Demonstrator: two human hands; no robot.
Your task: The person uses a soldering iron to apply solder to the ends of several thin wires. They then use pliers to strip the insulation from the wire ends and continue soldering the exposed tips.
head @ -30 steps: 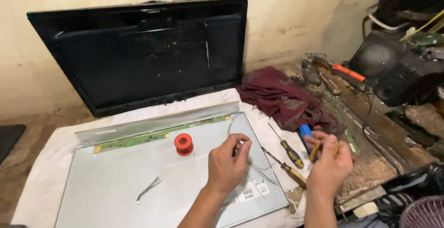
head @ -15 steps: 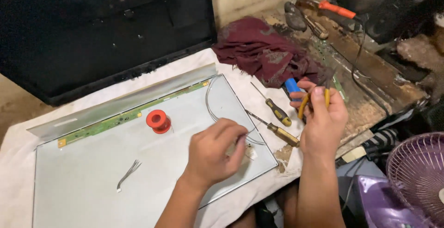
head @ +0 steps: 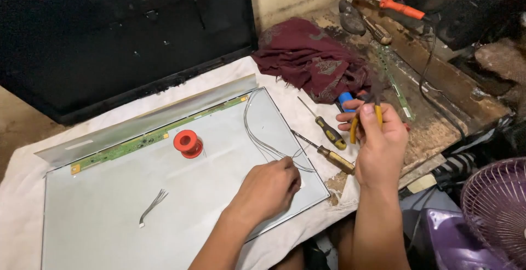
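Observation:
My left hand (head: 268, 189) rests on the pale display panel (head: 98, 215) and pinches a bundle of thin wires (head: 256, 127) that loops up toward the panel's top edge. My right hand (head: 377, 138) is raised over the table's right side, closed on yellow-handled pliers (head: 366, 118). Two screwdrivers (head: 327, 132) lie just left of that hand, between it and the panel. A red solder spool (head: 188, 143) sits on the panel near the green circuit strip (head: 148, 137).
A dark screen frame (head: 120, 40) leans on the wall behind. A maroon cloth (head: 312, 62) lies at the back right, with a soldering iron (head: 400, 8) and tools beyond. A short wire bundle (head: 153, 205) lies on the panel. A purple fan (head: 493, 215) stands at lower right.
The view has tilted down and come closer. My left hand has slid a little toward the panel's lower right edge with the wires. My right hand still holds the pliers.

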